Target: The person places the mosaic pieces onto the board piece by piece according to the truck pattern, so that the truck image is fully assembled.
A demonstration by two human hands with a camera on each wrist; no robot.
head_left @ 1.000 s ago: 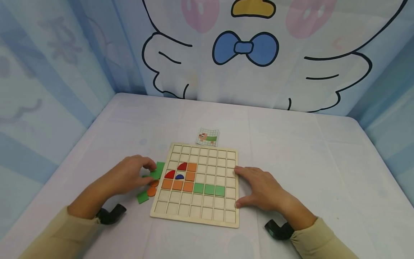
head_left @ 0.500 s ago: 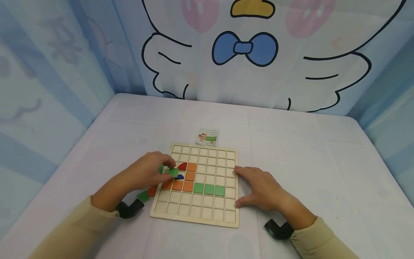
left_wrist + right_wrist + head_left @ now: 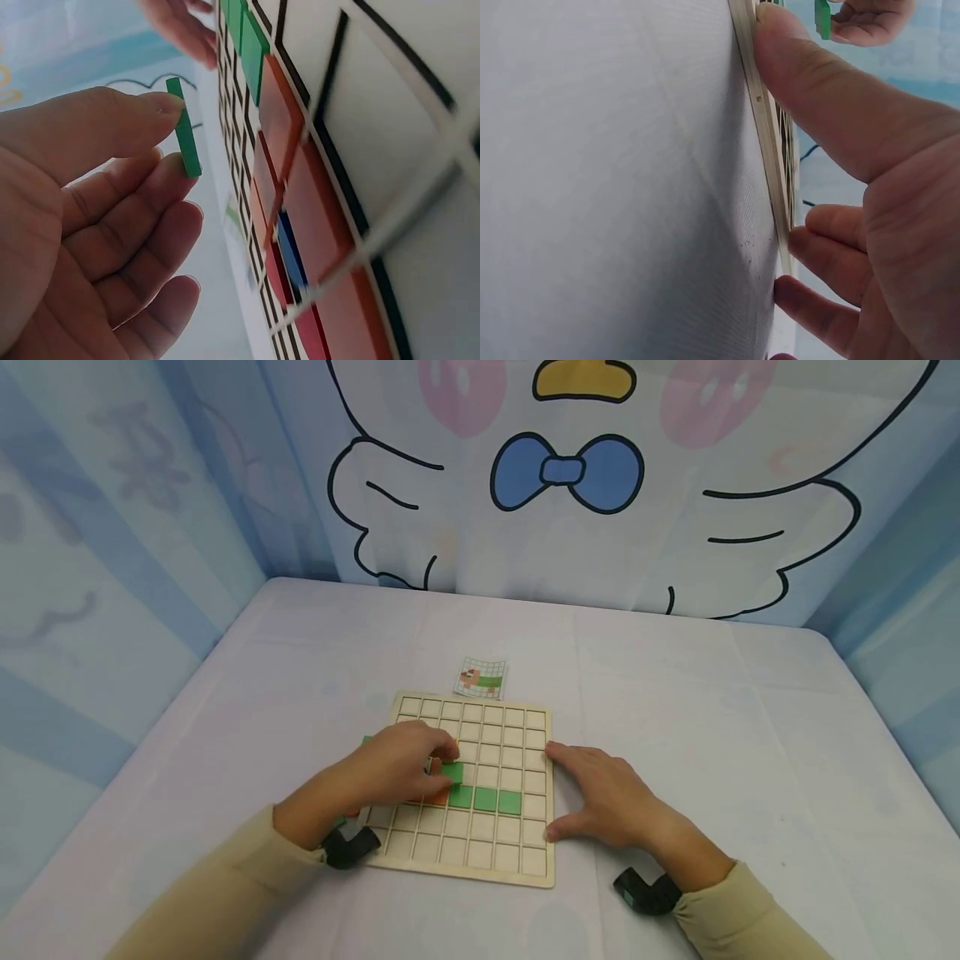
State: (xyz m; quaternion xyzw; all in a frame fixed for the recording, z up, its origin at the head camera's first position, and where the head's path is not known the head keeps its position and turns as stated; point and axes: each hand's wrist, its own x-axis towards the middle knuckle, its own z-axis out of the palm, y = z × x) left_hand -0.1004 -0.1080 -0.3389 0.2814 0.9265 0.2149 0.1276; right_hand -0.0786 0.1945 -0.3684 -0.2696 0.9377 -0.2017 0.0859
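My left hand (image 3: 393,764) pinches a green square tile (image 3: 185,135) between thumb and fingertip. That tile is held just over the wooden grid board (image 3: 491,856), close above a row of three green tiles (image 3: 485,799) set in its cells. In the left wrist view, orange tiles (image 3: 279,120), a blue half-round piece (image 3: 291,247) and red pieces (image 3: 309,330) also lie in the grid. The left hand covers most of them in the head view. With thumb and fingers spread, my right hand (image 3: 611,797) touches the board's right edge.
A small picture card (image 3: 481,678) with a coloured grid pattern lies just beyond the board. At the board's left side, loose pieces are mostly hidden behind the left hand and wrist. A cartoon-printed curtain (image 3: 570,552) stands behind the white table (image 3: 675,693).
My left hand picked up a green tile from the pile at the board's left and carried it rightward over the grid. The right hand has stayed at the board's edge.
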